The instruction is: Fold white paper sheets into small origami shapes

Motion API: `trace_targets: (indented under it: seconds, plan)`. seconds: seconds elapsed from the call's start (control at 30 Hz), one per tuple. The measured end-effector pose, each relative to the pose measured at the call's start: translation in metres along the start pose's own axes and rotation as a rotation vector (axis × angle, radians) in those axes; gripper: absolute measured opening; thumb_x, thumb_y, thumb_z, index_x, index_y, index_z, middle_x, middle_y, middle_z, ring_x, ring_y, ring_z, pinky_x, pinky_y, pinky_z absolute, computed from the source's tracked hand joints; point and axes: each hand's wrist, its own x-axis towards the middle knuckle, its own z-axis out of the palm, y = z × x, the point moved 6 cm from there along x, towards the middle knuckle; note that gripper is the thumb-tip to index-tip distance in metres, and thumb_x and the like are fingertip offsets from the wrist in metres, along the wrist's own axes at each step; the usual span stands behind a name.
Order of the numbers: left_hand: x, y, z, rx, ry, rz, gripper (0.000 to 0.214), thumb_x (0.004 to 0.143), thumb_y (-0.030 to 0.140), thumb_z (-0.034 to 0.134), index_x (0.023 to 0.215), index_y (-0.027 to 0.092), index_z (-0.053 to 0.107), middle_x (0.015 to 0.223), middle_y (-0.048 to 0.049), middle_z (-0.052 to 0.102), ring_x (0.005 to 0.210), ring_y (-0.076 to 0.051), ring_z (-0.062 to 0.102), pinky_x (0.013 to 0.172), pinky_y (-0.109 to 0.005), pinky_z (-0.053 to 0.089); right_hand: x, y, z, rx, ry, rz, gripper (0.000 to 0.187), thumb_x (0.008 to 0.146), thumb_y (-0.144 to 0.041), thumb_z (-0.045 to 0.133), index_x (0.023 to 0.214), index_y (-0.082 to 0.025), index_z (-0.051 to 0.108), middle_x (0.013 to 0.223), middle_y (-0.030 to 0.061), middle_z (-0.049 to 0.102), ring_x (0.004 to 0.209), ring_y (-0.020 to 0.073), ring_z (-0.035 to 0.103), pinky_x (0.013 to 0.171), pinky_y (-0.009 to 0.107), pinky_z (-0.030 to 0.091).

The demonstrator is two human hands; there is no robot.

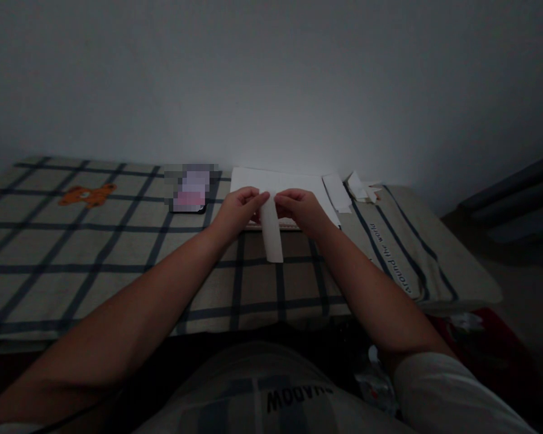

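Note:
A narrow white paper strip [271, 235] hangs between my two hands, its lower end pointing toward me. My left hand [241, 208] pinches the strip's top left edge between thumb and fingers. On the other side, my right hand [301, 208] grips the top right edge with bent fingers. Beneath and behind both hands lies a white sheet or pad of paper [289, 179]. Just right of it are another white paper strip [337, 191] and some folded paper pieces [362, 188].
A checked cloth [117, 247] covers the table, which meets a plain wall [271, 78] at the back. Left of the paper lies a phone [190, 193] with its screen lit. Farther left is an orange bear-shaped figure [87, 194]. A red item [489, 343] sits below the table's right side.

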Motion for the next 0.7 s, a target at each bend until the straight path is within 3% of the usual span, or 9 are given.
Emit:
trace_targets:
  seconds: [0.7]
  plan:
    - [0.0001, -0.0002, -0.0057, 0.047, 0.047, 0.049, 0.031, 0.073, 0.043, 0.075, 0.068, 0.018, 0.057, 0.060, 0.0013, 0.061, 0.053, -0.011, 0.058, 0.050, -0.022, 0.046, -0.0005, -0.0006, 0.0008, 0.017, -0.018, -0.003, 0.026, 0.068, -0.039, 0.083, 0.080, -0.018, 0.073, 0.075, 0.0024, 0.075, 0.069, 0.0149, 0.070, 0.074, 0.034, 0.061]
